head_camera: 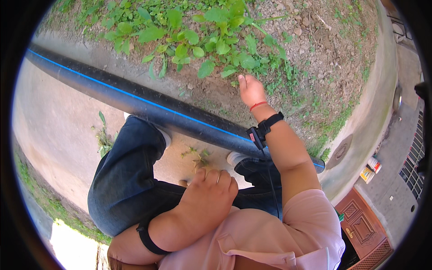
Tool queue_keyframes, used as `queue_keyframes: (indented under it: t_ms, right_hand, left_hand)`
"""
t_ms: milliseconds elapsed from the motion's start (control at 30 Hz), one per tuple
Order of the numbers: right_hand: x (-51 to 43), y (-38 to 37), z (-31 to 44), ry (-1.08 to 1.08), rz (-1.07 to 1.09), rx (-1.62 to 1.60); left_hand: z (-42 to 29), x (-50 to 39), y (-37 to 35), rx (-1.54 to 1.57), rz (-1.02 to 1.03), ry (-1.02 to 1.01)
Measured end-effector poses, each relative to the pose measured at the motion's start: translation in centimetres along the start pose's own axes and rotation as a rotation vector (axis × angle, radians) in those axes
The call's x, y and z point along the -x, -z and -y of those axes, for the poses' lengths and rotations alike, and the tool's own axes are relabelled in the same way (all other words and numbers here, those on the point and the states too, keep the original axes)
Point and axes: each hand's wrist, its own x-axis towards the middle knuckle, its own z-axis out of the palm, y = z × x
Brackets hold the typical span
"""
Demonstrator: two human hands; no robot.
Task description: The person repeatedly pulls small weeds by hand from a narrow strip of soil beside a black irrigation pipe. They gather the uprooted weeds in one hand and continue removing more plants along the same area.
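Note:
My right hand (251,91) reaches over the soil bed to the lower edge of a patch of leafy green plants (219,40). Its fingers are curled, with the thumb on top, and whatever may be between them is hidden. A red cord (258,105) circles that wrist, and a black strapped device (261,131) sits above it with a cable running down. Before my torso, my left hand (211,192) hangs over my lap, back upward, with a ring on one finger. Its palm and fingertips are out of sight. Beside it is a small brownish thing (183,183), too little shown to name.
A thick black pipe (152,104) with a blue stripe runs along the bed, between it and my legs. Uprooted plants (200,158) lie on the concrete (60,98) near my shoes. Buckets (369,172), a metal grate (413,152) and a brown panelled door (362,222) are at right.

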Motion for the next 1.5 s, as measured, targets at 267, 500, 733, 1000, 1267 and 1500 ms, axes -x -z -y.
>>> queue_keyframes:
  t_ms: [267,500,733,1000,1267,1500]
  right_hand:
    - [14.1,-2.9,6.3,0.243,0.793,-0.241]
    - [8.4,-1.8,5.4,0.031,0.329,-0.291]
    - [-3.3,-2.0,1.9,-1.08,0.032,-1.266]
    - [-4.7,-3.9,0.6,-1.114,-0.032,-1.124]
    - [-4.8,-6.2,-3.0,-0.879,-0.088,-0.547]
    - [-0.6,-4.1,-0.3,-0.487,0.247,-0.874]
  left_hand:
    - [-0.4,0.5,-0.8,-0.023,-0.069,-0.022]
    - [-0.3,1.1,-1.3,-0.071,-0.131,-0.029]
    - [0.0,1.1,-1.2,-0.057,-0.112,-0.008]
    - [0.4,0.8,-0.7,-0.032,-0.117,-0.004]
    - [0.5,0.5,-0.3,-0.064,-0.123,0.007]
    - [0.4,0.6,-0.3,-0.04,-0.113,-0.002]
